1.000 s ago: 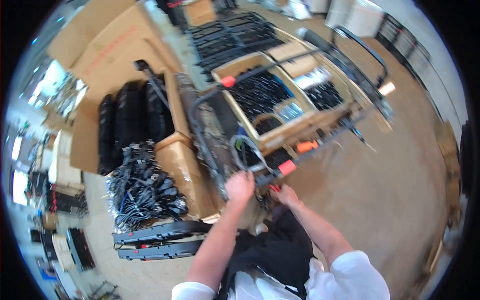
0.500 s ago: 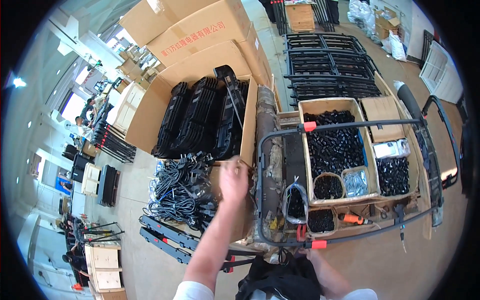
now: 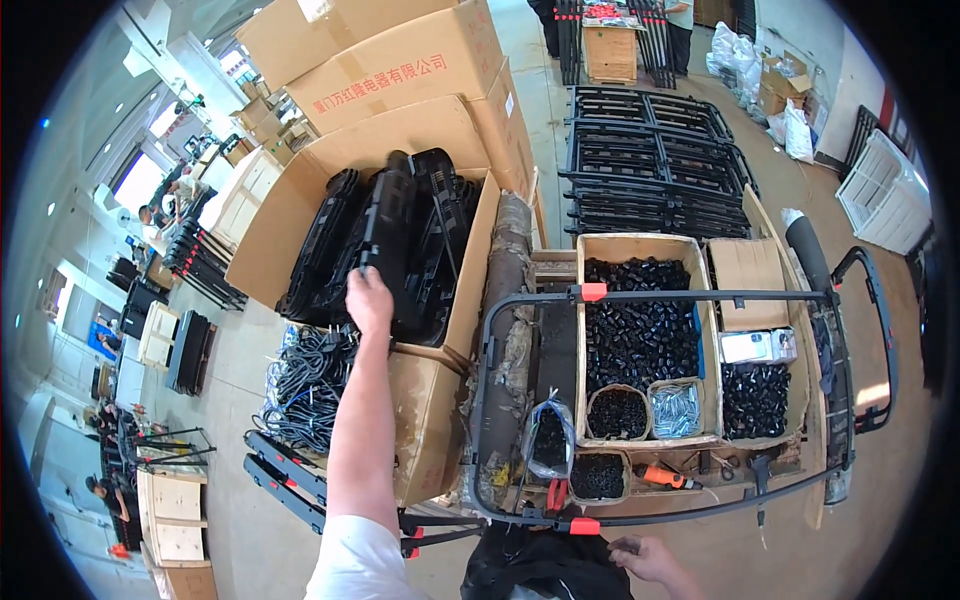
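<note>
My left hand reaches into a large open cardboard box, its fingers closed round the near end of a long black plastic panel. This panel tilts up above similar black panels stacked beside it. A black tubular frame with red clips lies across the workbench in front of me. Just below the frame's near bar, close to a red clip, is my right hand. Its fingers are loosely apart, and nothing shows in them.
Bundled black cables lie in front of the box. Within the frame's outline stand a tray of small black parts, a tub of silver screws and an orange-handled tool. More black frames lie stacked beyond.
My left hand has moved forward and left from the box's near edge and taken hold of a black panel. My right hand has come away from the frame's near bar.
</note>
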A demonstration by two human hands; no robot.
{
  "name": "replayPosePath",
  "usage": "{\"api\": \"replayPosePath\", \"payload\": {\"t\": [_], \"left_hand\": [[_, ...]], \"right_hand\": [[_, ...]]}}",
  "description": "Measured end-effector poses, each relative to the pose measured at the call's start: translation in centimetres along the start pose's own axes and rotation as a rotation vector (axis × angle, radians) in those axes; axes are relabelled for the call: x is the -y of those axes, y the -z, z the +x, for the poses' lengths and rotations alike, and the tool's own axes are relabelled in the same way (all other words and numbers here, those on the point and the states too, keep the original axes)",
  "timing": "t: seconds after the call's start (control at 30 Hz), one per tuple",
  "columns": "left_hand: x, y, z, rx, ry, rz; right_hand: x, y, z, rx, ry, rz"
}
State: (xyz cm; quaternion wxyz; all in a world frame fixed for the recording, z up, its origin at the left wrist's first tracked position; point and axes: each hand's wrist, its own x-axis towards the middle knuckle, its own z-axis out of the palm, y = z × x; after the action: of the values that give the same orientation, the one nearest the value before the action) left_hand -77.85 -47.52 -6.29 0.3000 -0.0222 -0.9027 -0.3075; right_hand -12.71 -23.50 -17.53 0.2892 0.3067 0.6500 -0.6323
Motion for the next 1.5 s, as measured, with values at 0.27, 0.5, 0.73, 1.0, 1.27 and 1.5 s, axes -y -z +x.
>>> {"api": "replayPosePath", "payload": {"t": [0.27, 0.5, 0.73, 1.0, 1.27, 1.5], "left_hand": [[-3.9, 13.6, -12.9, 0.113, 0.587, -1.073], [-2.9, 19.3, -34.6, 0.469, 0.819, -1.11], [2.6, 16.6, -36.9, 0.527, 0.073, -0.349], [4.9, 15.8, -38.3, 0.699, 0.048, -0.516], [5.3, 16.2, -38.6, 0.774, 0.072, -0.545], [-2.4, 17.5, -34.0, 0.565, -0.174, -0.349]], "right_hand": [[20.3, -1.2, 2.8, -0.358, 0.718, -0.202], [24.4, -9.5, 12.1, -0.26, 0.668, 0.102], [18.4, -11.9, 18.2, -0.42, 0.592, 0.226], [17.4, -12.7, 19.4, -0.387, 0.442, 0.173], [18.8, -12.7, 17.2, -0.342, 0.431, 0.16], [15.3, -5.4, 4.9, -0.217, 0.38, 0.135]]}}
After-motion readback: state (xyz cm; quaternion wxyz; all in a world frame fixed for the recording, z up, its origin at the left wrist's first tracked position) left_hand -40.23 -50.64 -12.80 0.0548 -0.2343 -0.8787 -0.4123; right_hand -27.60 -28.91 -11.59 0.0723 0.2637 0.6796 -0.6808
